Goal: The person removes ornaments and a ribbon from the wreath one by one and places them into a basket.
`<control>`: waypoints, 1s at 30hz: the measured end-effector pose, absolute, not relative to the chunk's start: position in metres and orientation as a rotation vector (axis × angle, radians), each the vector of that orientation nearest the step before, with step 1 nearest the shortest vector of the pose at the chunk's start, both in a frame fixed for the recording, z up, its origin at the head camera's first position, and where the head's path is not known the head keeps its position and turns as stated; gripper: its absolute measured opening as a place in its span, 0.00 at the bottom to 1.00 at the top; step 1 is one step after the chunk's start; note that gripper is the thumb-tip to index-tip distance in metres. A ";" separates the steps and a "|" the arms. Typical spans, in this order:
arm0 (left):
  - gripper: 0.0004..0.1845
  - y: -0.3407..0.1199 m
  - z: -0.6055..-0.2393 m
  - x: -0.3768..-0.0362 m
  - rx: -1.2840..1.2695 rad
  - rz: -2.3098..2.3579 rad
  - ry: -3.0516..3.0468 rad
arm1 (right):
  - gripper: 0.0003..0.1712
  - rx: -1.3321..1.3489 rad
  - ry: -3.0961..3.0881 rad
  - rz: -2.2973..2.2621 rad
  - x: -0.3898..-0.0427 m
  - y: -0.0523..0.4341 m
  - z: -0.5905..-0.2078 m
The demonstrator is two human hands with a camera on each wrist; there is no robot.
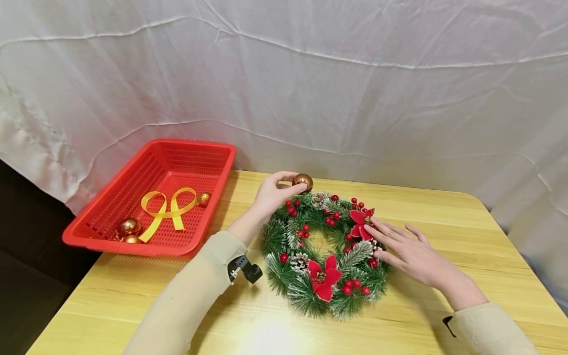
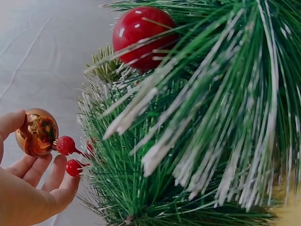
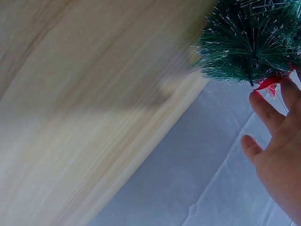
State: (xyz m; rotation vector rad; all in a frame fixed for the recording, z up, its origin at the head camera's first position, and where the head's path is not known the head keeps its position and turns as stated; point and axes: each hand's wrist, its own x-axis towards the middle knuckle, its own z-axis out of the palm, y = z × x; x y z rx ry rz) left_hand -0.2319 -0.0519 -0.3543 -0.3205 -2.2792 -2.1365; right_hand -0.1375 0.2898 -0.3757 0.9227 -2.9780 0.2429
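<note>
A green Christmas wreath [image 1: 355, 256] with red flowers, red berries and pinecones lies on the wooden table. At its back left edge my left hand [image 1: 274, 193] pinches a shiny copper bauble [image 1: 303, 183] between thumb and fingers. In the left wrist view the bauble [image 2: 37, 132] is close beside two red berries [image 2: 66, 145] on the wreath's rim. My right hand [image 1: 410, 254] lies over the wreath's right side, fingers extended, fingertips at a red flower [image 1: 361, 223]. The right wrist view shows these fingers [image 3: 267, 113] by the red petals [image 3: 270, 84] at the wreath's edge.
To the left stands a red plastic basket [image 1: 226, 170], holding a curled yellow ribbon [image 1: 176, 213], a shiny bauble [image 1: 129, 226] and other gold balls [image 1: 203, 199]. A pale cloth [image 1: 337, 98] hangs behind the table [image 1: 461, 236].
</note>
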 end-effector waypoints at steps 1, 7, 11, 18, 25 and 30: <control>0.21 -0.052 -0.354 -0.232 -0.328 -2.138 -2.279 | 0.35 0.923 -2.978 0.243 -0.138 0.290 -0.376; 0.20 -0.053 -0.355 -0.232 -0.404 -2.107 -2.308 | 0.35 0.925 -2.978 0.241 -0.137 0.290 -0.375; 0.20 -0.053 -0.355 -0.231 -0.420 -2.084 -2.351 | 0.34 0.927 -2.980 0.241 -0.138 0.289 -0.375; 0.21 -0.054 -0.353 -0.230 -0.393 -2.013 -2.402 | 0.34 0.929 -2.980 0.250 -0.137 0.289 -0.375; 0.20 -0.055 -0.347 -0.231 -0.362 -2.055 -2.290 | 0.34 0.924 -2.988 0.250 -0.138 0.289 -0.375; 0.19 -0.056 -0.342 -0.229 -0.348 -2.122 -2.229 | 0.34 0.926 -2.992 0.250 -0.137 0.289 -0.375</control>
